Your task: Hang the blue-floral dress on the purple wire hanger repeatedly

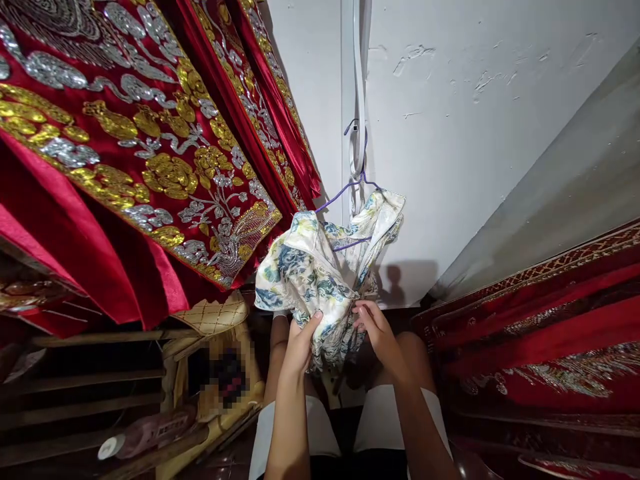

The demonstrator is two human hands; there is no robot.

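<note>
The flowered top (pixel 305 263) is already on its hanger (pixel 343 191), neckline still gaping. The left hand (pixel 303 341) pinches its front; the right hand (pixel 377 332), half curled, touches the edge, grip unclear

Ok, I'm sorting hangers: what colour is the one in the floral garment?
The hanger is purple, clearest in the head view.

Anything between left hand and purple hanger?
Yes, the floral garment: in the head view its front spans from the left hand up to the purple hanger.
</note>
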